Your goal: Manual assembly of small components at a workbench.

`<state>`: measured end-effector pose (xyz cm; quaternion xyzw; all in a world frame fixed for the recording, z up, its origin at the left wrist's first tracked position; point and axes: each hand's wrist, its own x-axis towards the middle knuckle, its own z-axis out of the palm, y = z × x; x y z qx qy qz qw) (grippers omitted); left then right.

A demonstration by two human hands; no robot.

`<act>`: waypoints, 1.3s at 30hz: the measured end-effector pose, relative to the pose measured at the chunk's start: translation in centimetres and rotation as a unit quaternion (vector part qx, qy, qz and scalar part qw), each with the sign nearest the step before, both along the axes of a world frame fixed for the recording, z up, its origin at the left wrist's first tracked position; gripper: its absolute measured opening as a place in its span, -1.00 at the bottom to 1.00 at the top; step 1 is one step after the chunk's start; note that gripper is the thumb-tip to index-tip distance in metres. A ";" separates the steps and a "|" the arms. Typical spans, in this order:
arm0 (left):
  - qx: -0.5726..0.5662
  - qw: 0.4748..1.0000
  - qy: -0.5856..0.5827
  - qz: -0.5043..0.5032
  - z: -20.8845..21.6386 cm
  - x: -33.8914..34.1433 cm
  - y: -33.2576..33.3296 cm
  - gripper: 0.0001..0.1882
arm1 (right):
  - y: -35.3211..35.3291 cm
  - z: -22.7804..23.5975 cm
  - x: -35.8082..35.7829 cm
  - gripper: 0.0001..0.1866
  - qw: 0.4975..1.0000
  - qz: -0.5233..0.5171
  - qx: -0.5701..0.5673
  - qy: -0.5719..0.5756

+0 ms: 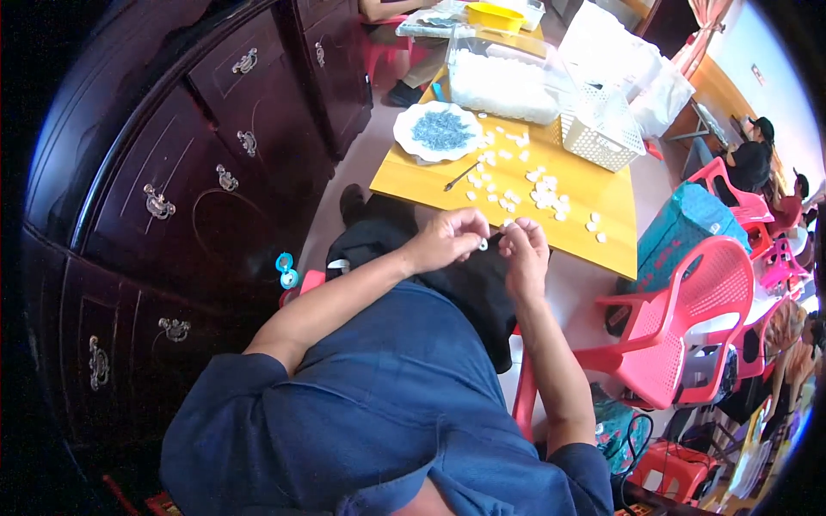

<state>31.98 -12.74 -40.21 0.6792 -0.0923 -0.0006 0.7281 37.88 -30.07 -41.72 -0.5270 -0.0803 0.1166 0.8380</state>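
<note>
While small white pieces [546, 193] lie scattered within reach on the yellow table [602, 228], left hand [447, 241] and right hand [523, 249] together pinch one white piece [483, 245] above the lap for close work

Bare yellow table [602, 202] lies open before the scattered white pieces [544, 193]; basket [602, 127] blocks beyond.

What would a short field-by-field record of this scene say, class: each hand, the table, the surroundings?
left hand: left hand pinches a small white plastic piece
right hand: right hand touches the same piece, fingers bent
table: yellow wooden table bears scattered white pieces, a white plate of grey bits, a white lattice basket
surroundings: dark wooden cabinet; pink plastic chair
</note>
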 end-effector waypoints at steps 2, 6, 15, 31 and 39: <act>0.020 0.999 -0.037 -0.019 0.4 -0.8 -0.9 -0.90 | 0.5 1.1 -0.2 -0.84 0.989 -0.020 0.071 0.129; 0.142 0.981 -0.132 -0.003 1.0 -1.6 -1.9 -0.92 | 1.9 0.6 -0.4 -0.81 0.976 -0.026 0.139 0.166; 0.233 0.950 -0.197 -0.059 1.6 -1.4 -0.3 -0.81 | 2.1 -0.8 -0.8 -0.72 0.943 0.033 0.182 0.277; 0.059 0.982 -0.094 0.153 0.5 0.3 2.6 -0.88 | 2.6 0.7 -1.2 -0.83 0.999 -0.028 0.026 -0.021; -0.010 0.992 -0.018 0.122 0.4 0.4 3.5 -0.79 | 3.1 0.7 -2.0 -0.84 0.996 0.025 -0.016 -0.083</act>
